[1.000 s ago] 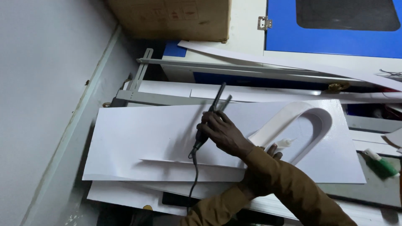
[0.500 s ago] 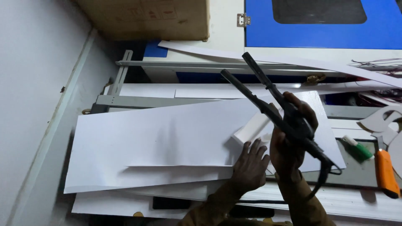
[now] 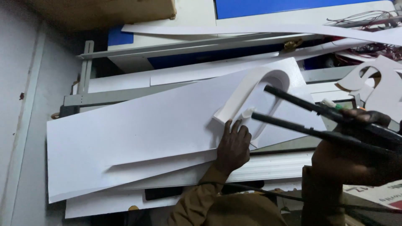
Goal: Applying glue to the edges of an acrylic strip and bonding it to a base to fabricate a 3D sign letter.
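Head view: left hand flat, fingers spread, pressing the near end of a white arch-shaped cutout on a long white sheet. Right hand, at right, clamped on a black two-pronged tool, prongs reaching left over the arch. Sheet's left end overhangs the bench; grey wall close at left.

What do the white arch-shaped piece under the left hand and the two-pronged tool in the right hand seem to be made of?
Arch-shaped piece: probably foam board, matte white with a thick cut edge. Two-pronged tool: likely black plastic or coated metal; its rigid prongs show a dull sheen.
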